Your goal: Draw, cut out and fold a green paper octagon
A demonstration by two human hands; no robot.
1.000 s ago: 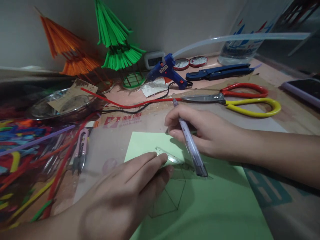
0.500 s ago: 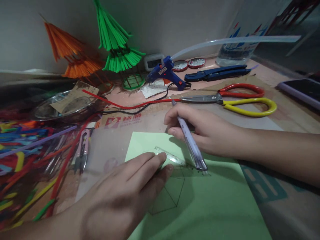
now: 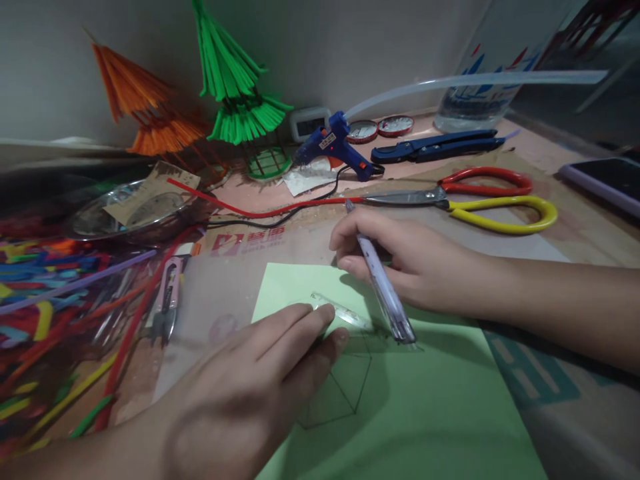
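Observation:
A green sheet of paper (image 3: pixel 430 413) carries a drawn polygon with lines meeting inside it, partly covered by my left hand (image 3: pixel 270 367). That hand lies over a clear plastic ruler (image 3: pixel 345 315), its fingertips pressing it to the paper and its thumb just below. My right hand (image 3: pixel 385 257) grips a purple pen (image 3: pixel 383 287) between thumb and fingers. The pen slants, its narrow end pointing up and away past the forefinger and its broad end above the right end of the ruler. Part of the ruler is hidden under my left fingers.
Behind the paper lie red-and-yellow scissors (image 3: pixel 500 200), a blue glue gun (image 3: pixel 345 147) and blue pliers (image 3: pixel 440 145). Orange (image 3: pixel 140 100) and green (image 3: pixel 245 87) pipe-cleaner towers stand at the wall. Loose pipe cleaners (image 3: pixel 55 293) and pink snips (image 3: pixel 167 293) are left, a phone (image 3: pixel 605 177) right.
Both hands, the pen and the ruler keep their places on the paper. The whole view has shifted very slightly.

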